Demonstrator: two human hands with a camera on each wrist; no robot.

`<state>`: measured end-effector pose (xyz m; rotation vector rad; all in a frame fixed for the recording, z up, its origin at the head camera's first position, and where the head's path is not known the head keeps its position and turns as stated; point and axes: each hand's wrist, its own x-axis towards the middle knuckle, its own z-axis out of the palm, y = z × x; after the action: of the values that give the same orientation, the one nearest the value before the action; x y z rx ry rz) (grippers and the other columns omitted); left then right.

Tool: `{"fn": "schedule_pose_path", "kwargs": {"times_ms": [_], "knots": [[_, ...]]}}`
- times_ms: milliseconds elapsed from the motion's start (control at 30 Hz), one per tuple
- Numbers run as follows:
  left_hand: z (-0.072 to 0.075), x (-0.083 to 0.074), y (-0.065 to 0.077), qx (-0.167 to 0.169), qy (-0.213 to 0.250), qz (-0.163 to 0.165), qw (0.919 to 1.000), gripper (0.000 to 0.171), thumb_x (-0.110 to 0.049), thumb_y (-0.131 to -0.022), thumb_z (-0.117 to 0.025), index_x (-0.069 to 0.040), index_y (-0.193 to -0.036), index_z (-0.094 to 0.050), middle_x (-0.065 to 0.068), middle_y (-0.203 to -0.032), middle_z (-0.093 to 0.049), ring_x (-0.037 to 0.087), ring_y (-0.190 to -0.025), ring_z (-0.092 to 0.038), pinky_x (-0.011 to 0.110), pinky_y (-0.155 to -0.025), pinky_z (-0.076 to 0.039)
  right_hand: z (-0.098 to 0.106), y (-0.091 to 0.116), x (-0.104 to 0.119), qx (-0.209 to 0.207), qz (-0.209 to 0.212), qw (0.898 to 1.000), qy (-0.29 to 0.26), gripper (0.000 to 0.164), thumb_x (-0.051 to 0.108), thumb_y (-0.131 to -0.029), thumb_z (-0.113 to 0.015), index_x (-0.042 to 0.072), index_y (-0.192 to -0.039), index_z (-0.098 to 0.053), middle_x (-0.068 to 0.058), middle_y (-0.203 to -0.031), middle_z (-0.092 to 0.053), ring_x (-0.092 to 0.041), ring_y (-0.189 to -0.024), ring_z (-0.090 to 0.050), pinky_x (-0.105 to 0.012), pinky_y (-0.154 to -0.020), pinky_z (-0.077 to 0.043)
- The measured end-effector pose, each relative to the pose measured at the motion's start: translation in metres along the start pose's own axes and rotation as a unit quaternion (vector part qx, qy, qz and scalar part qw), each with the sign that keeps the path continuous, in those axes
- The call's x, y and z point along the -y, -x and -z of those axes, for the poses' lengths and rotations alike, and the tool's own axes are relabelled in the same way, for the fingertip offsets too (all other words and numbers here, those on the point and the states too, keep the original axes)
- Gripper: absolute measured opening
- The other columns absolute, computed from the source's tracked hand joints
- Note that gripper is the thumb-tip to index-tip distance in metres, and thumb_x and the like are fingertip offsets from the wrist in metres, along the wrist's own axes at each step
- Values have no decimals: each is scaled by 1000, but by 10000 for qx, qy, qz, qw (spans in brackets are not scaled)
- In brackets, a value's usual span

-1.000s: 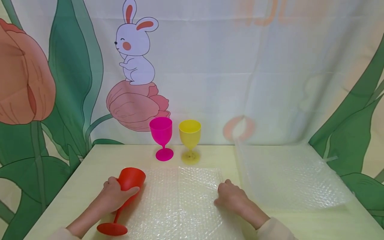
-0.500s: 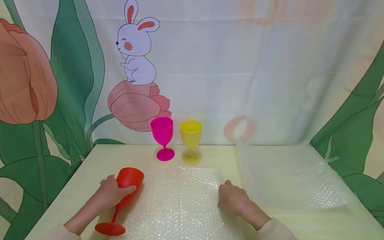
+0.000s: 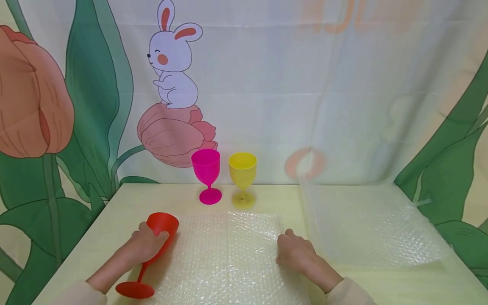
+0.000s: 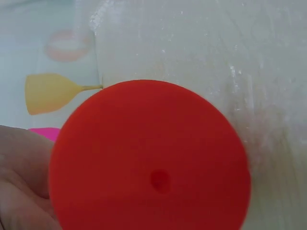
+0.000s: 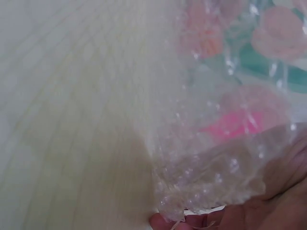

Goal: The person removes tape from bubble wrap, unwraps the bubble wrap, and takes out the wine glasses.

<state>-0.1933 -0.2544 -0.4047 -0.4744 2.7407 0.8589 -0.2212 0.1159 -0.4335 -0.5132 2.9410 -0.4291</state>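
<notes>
My left hand (image 3: 142, 245) grips a red plastic goblet (image 3: 164, 224) by its bowl. The goblet leans with its mouth away and to the right, its round foot toward me; that foot fills much of the left wrist view. Beside it lies a flat sheet of bubble wrap (image 3: 225, 254). At the sheet's right edge my right hand (image 3: 295, 252) has curled fingers. In the right wrist view those fingers (image 5: 240, 218) pinch the raised margin of the bubble wrap (image 5: 211, 177). The right fingertips are partly hidden behind the film.
A magenta goblet (image 3: 206, 165) and a yellow goblet (image 3: 242, 167) stand upright at the back of the pale table (image 3: 278, 197). To the right lies another piece of bubble wrap (image 3: 373, 228). Behind the table hangs a printed cloth (image 3: 267, 84).
My left hand has shifted a little to the left with the red goblet, away from the middle of the bubble wrap. The right hand stays almost where it was.
</notes>
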Motion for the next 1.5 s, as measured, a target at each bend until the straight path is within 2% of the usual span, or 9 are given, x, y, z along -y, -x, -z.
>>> {"fn": "schedule_pose_path", "kwargs": {"times_ms": [167, 233, 400, 600, 733, 1033, 1267, 1500], "knots": [[-1, 11, -5, -27, 124, -25, 9999, 86, -39, -92, -71, 19, -131, -21, 35, -117, -45, 47, -107, -49, 46, -75, -61, 0, 0, 0, -54, 68, 9999, -67, 24, 6, -81, -84, 3, -77, -60, -8, -82, -46, -21, -62, -45, -39, -52, -41], [-1, 15, -7, -34, 156, -18, 9999, 88, -40, -91, -74, 19, -131, -21, 35, -119, -45, 47, -108, -49, 46, -76, -61, 1, 1, 0, -74, 111, 9998, -119, 25, 5, -81, -83, 3, -76, -59, -8, -82, -46, -21, -62, -45, -38, -52, -41], [-1, 16, -8, -91, 154, -35, 9998, 88, -40, -88, -77, 18, -130, -25, 34, -120, -45, 48, -110, -49, 46, -76, -61, 2, 1, 0, -55, 113, 9997, -188, 25, 2, -80, -83, 3, -74, -58, -9, -81, -46, -21, -62, -43, -37, -52, -41], [1, 16, -7, -197, 67, 155, 9997, 88, -41, -84, -79, 17, -128, -29, 37, -120, -40, 51, -111, -46, 47, -74, -61, 3, 2, 0, -118, 198, 9997, -126, 26, -1, -79, -82, 2, -74, -57, -9, -81, -45, -22, -61, -43, -38, -51, -40], [5, 17, -6, -109, 115, 114, 9998, 85, -39, -85, -77, 17, -128, -30, 36, -120, -41, 50, -111, -47, 46, -73, -61, 3, 3, 0, -158, 228, 9996, -86, 25, -3, -78, -80, 2, -73, -56, -10, -80, -45, -22, -61, -42, -39, -51, -40], [11, 16, -6, -6, 221, 180, 9996, 85, -35, -83, -79, 17, -129, -29, 35, -122, -42, 50, -112, -47, 45, -75, -61, 1, 1, 0, -100, 251, 9996, 38, 30, 5, -77, -88, 6, -70, -59, -7, -79, -48, -19, -61, -42, -38, -50, -41], [13, 21, -8, 114, 380, 208, 9990, 86, -36, -86, -77, 18, -131, -27, 36, -122, -43, 51, -112, -46, 46, -76, -61, -1, 1, 1, -89, 166, 9996, 195, 26, 4, -81, -84, 5, -74, -58, -7, -80, -46, -19, -61, -42, -38, -51, -41], [17, 20, -7, 300, 396, 349, 9982, 83, -35, -89, -72, 19, -129, -24, 35, -119, -45, 51, -111, -47, 47, -77, -61, 0, 2, 1, -86, 152, 9996, 226, 28, 5, -81, -84, 7, -71, -58, -6, -80, -47, -18, -61, -40, -37, -52, -41]]}}
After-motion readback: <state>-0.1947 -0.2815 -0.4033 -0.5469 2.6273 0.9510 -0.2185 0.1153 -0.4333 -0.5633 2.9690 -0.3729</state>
